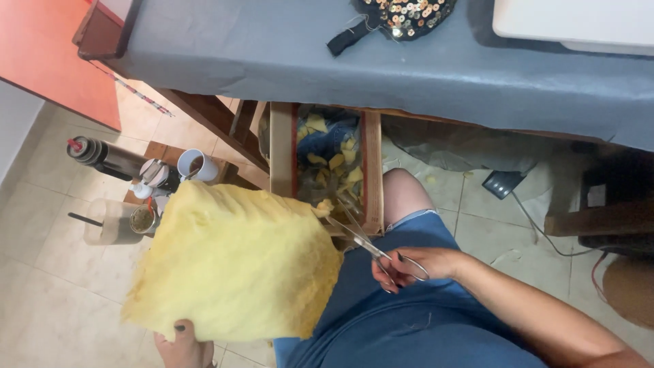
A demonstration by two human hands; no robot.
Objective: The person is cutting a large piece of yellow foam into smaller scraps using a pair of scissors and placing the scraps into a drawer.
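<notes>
Pointing up-left toward yellow foam [235,262], scissors [364,240] in right hand [409,264].

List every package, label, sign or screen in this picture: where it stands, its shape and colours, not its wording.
No package, label, sign or screen shows clearly.
Nearest candidates:
Dark thermos flask, lying at left beside a white cup, red-tipped.
Clear plastic container, below it, cylindrical.
White flat-edged object, top right on the grey cloth; its kind is unclear.

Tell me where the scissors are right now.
In the head view, right of centre: the right hand holds the scissors, blades open at the yellow foam sheet's right edge.
</notes>
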